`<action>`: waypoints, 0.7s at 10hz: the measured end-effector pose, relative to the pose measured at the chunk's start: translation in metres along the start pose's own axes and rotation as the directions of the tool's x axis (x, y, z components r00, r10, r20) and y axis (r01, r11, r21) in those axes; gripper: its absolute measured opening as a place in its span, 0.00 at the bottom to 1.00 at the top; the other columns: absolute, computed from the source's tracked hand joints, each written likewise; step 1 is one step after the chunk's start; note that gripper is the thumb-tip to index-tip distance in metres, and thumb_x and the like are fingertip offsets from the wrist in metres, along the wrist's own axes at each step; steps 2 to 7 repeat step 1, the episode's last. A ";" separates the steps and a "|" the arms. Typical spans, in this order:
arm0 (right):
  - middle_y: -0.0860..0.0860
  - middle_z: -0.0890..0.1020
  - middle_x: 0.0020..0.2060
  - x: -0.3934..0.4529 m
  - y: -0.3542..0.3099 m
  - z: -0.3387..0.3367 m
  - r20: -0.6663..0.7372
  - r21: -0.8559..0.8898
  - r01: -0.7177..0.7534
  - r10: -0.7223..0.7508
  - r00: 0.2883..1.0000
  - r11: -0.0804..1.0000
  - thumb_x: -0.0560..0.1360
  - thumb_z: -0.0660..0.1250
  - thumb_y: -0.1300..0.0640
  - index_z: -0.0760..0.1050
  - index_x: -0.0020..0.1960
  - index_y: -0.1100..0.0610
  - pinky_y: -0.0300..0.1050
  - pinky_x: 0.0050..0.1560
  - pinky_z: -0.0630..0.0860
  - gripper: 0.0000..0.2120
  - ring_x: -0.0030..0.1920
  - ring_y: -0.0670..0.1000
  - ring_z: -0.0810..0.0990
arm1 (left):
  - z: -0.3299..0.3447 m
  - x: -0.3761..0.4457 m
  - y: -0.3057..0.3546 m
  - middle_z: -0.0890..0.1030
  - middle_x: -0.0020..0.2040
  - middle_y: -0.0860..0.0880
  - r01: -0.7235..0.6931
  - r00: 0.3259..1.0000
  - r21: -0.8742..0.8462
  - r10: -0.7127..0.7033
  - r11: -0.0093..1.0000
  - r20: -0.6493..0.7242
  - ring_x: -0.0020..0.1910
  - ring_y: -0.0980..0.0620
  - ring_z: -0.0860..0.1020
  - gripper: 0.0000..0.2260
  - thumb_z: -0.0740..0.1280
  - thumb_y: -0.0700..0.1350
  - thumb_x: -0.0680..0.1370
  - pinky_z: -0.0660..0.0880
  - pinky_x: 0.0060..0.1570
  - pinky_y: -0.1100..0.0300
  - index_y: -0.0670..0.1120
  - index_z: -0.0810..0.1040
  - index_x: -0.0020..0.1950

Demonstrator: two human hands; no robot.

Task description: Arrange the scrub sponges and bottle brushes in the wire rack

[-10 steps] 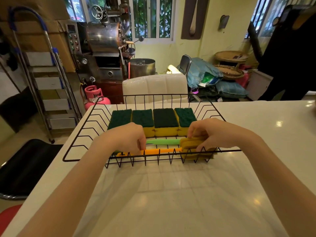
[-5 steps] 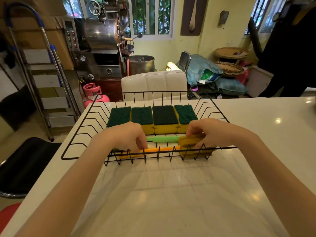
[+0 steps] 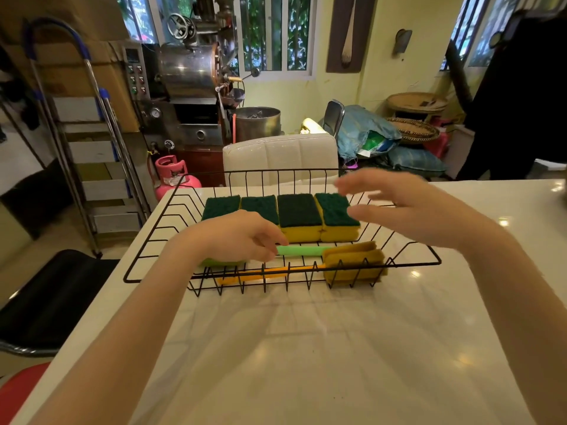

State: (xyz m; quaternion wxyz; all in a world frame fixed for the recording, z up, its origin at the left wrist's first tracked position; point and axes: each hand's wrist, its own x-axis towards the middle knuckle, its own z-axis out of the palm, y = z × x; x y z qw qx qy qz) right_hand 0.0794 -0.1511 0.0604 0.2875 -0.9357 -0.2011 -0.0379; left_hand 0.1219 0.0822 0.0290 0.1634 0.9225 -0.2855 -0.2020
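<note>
A black wire rack [image 3: 408, 263] stands on the white table. Several green-and-yellow scrub sponges [image 3: 299, 214] lie in a row along its far side. In front of them lie two bottle brushes side by side: one with a green handle [image 3: 299, 250], one with an orange handle [image 3: 270, 273]. Their yellow sponge heads [image 3: 352, 262] point right. My left hand [image 3: 236, 237] rests on the green handle's left end, fingers curled over it. My right hand [image 3: 408, 207] hovers above the rack's right side, blurred, fingers apart and holding nothing.
The white table [image 3: 306, 348] stretches toward me in front of the rack. A white padded chair back [image 3: 280, 156] stands just behind the rack. A black chair [image 3: 52, 299] sits at the left, and a stepladder [image 3: 92, 142] and pink gas cylinder [image 3: 173, 176] stand beyond it.
My right hand has let go of the brush heads and lifted up and back, opening. The left hand stays on the green handle.
</note>
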 end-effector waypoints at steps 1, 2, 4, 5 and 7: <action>0.34 0.75 0.56 -0.035 -0.033 -0.028 -0.221 0.057 0.181 -0.164 0.961 0.982 0.72 0.63 0.48 0.65 0.63 0.39 0.31 0.59 0.70 0.19 0.59 0.34 0.73 | -0.005 -0.011 0.004 0.80 0.56 0.56 -0.022 0.995 -0.050 0.017 0.998 -0.094 0.54 0.59 0.77 0.16 0.63 0.45 0.76 0.71 0.62 0.58 0.55 0.72 0.62; 0.34 0.75 0.56 -0.035 -0.033 -0.028 -0.221 0.057 0.181 -0.164 0.961 0.982 0.72 0.63 0.48 0.65 0.63 0.39 0.31 0.59 0.70 0.19 0.59 0.34 0.73 | -0.005 -0.011 0.004 0.80 0.56 0.56 -0.022 0.995 -0.050 0.017 0.998 -0.094 0.54 0.59 0.77 0.16 0.63 0.45 0.76 0.71 0.62 0.58 0.55 0.72 0.62; 0.34 0.75 0.56 -0.035 -0.033 -0.028 -0.221 0.057 0.181 -0.164 0.961 0.982 0.72 0.63 0.48 0.65 0.63 0.39 0.31 0.59 0.70 0.19 0.59 0.34 0.73 | -0.005 -0.011 0.004 0.80 0.56 0.56 -0.022 0.995 -0.050 0.017 0.998 -0.094 0.54 0.59 0.77 0.16 0.63 0.45 0.76 0.71 0.62 0.58 0.55 0.72 0.62; 0.34 0.75 0.56 -0.035 -0.033 -0.028 -0.221 0.057 0.181 -0.164 0.961 0.982 0.72 0.63 0.48 0.65 0.63 0.39 0.31 0.59 0.70 0.19 0.59 0.34 0.73 | -0.005 -0.011 0.004 0.80 0.56 0.56 -0.022 0.995 -0.050 0.017 0.998 -0.094 0.54 0.59 0.77 0.16 0.63 0.45 0.76 0.71 0.62 0.58 0.55 0.72 0.62; 0.34 0.75 0.56 -0.035 -0.033 -0.028 -0.221 0.057 0.181 -0.164 0.961 0.982 0.72 0.63 0.48 0.65 0.63 0.39 0.31 0.59 0.70 0.19 0.59 0.34 0.73 | -0.005 -0.011 0.004 0.80 0.56 0.56 -0.022 0.995 -0.050 0.017 0.998 -0.094 0.54 0.59 0.77 0.16 0.63 0.45 0.76 0.71 0.62 0.58 0.55 0.72 0.62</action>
